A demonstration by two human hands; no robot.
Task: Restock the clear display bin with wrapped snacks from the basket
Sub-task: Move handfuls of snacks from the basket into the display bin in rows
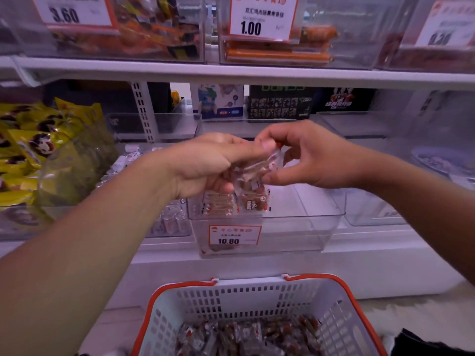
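— Two hands meet above the shelf; what do we hold?

— Our left hand grips a small bunch of wrapped snacks, its fingers curled round them. Our right hand pinches the top edge of one clear wrapper between thumb and fingers. Both hands hover just above the clear display bin.

— What is in that bin?

— We see a short row of the same snacks standing at its left end, just below our left hand. Its front carries a price tag reading 10.80.

— And the basket?

— We find the white basket with an orange rim below the shelf, near the bottom of the view, with more wrapped snacks lying in it.

— Anything beside us?

— We see yellow packets piled in a bin to the left. Above, an upper shelf holds more clear bins with tags reading 3.60 and 1.00.
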